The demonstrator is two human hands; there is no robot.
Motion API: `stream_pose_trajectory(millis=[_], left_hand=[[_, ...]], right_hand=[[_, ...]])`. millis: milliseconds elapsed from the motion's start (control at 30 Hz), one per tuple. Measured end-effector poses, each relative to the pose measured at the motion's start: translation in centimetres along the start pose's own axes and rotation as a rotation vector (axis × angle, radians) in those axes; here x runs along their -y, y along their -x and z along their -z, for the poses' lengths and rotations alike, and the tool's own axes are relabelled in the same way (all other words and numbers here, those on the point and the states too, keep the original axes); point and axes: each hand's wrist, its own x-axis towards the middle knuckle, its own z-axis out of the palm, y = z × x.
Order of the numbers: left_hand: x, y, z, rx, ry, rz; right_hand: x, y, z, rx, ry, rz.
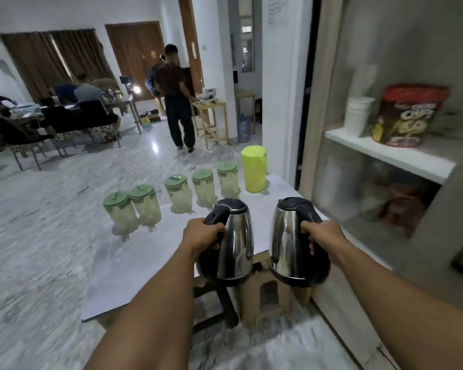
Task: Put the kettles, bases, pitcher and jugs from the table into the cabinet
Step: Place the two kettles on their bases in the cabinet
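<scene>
- Left hand point(202, 233) clenched on black handle of left steel kettle point(231, 241), lifted above white table point(134, 263).
- Right hand point(322, 236) clenched on right steel kettle point(292, 241), beside open cabinet point(390, 156).

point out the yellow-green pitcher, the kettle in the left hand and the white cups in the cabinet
yellow-green pitcher point(254, 170): head view, middle of its side wall
kettle in the left hand point(238, 241): head view, shiny steel body
white cups point(356, 116): head view, side of the stack

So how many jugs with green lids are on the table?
5, in a row on the table: two close together at the left, then three more running toward the yellow-green pitcher. None look hidden.
</scene>
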Motion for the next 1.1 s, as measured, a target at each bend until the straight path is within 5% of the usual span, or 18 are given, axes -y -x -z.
stream_pose_trajectory(millis=[267,700,833,1100], left_hand=[[-9.9,8.3,-14.3,0.427,-0.149,-0.210],[-25.9,20.0,-29.0,1.020,-0.408,-0.432],[-31.2,24.1,-31.8,1.121,-0.271,-0.525],[-36.4,29.2,-39.1,1.043,0.187,-0.671]], right_hand=[[-1.5,11.1,19.0,-0.237,0.063,0.039],[1.1,30.2,39.3,-0.498,-0.035,-0.119],[3.5,34.9,42.9,-0.663,-0.106,-0.070],[6.9,37.7,46.2,-1.046,-0.248,0.099]])
